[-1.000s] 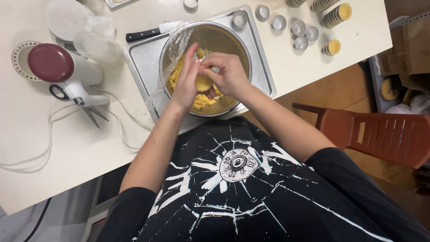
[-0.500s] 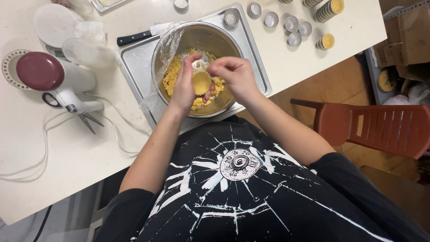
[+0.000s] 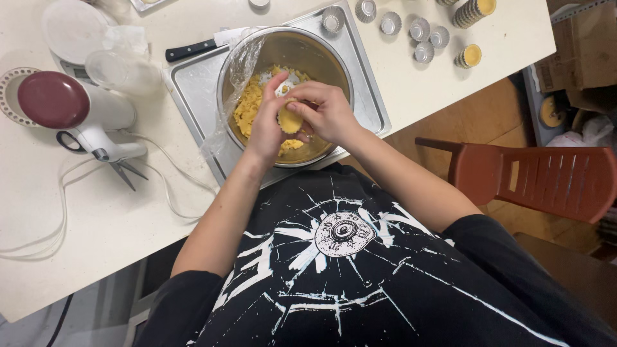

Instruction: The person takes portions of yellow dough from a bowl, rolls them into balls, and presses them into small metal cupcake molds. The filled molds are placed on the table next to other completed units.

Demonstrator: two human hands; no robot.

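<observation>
I see a white table (image 3: 116,218) carrying everything, with a red-brown chair (image 3: 546,180) off to its side on the wooden floor. On the table sits a rectangular metal tray (image 3: 193,90), and on that a round steel mixing bowl (image 3: 321,58) with clear plastic film (image 3: 241,64) hanging over its near-left rim. Beside the tray there is a white hand mixer with a dark red top (image 3: 61,106), scissors (image 3: 122,170) next to it, and a loose white cord (image 3: 58,218). A black-handled knife (image 3: 193,49) lies along the tray's far edge. Small fluted tart tins (image 3: 424,38) are clustered beyond the bowl, some filled yellow. Inside the bowl: crumbly yellow dough (image 3: 250,106). Both hands are over the bowl. The left hand (image 3: 267,125) cups under a flattened yellow dough disc (image 3: 289,120), and the right hand (image 3: 328,112) pinches its top edge with fingers curled narrow. The disc is held between them, above the dough heap.
</observation>
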